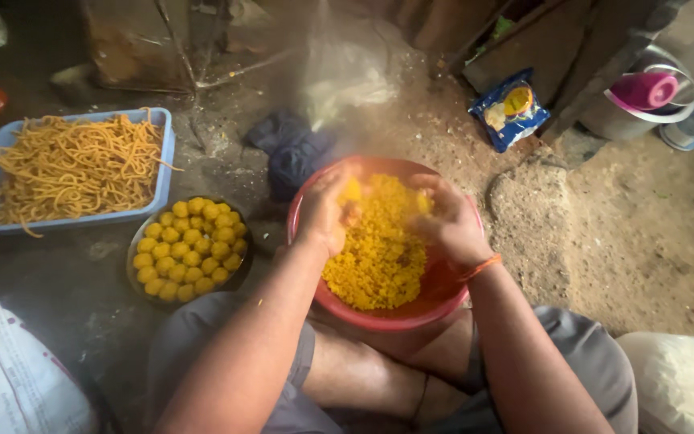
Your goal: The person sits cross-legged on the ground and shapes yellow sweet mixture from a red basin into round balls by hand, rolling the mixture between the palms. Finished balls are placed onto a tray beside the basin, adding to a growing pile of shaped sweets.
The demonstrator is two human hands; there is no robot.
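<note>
Red bowl: on the person's lap, holds loose yellow crumb mixture.
Left hand: fingers curled, gripping mixture over the bowl.
Right hand: fingers curled around mixture.
Round tray: yellow balls.
Blue tray: yellow fried strands.

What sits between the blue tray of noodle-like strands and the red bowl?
In the head view, a dark round plate heaped with yellow balls lies between the blue tray and the red bowl.
</note>
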